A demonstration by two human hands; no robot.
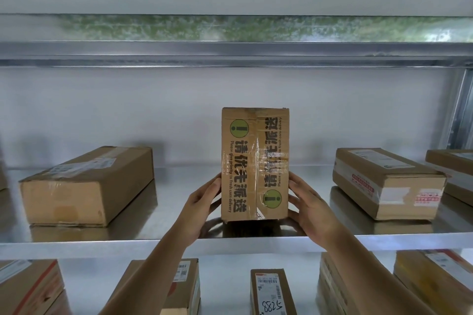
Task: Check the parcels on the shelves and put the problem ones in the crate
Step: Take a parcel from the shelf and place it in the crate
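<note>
Both hands clasp a taped cardboard parcel standing upright on the metal shelf — the left hand and right hand flank its lower sides, fingers curled against the cardboard. Other parcels lie well apart, one left of the fingers, one right.

Two forearms are showing bare, with no sleeve reaching into view; the left grip and right grip are wearing no gloves, rings or watch
</note>
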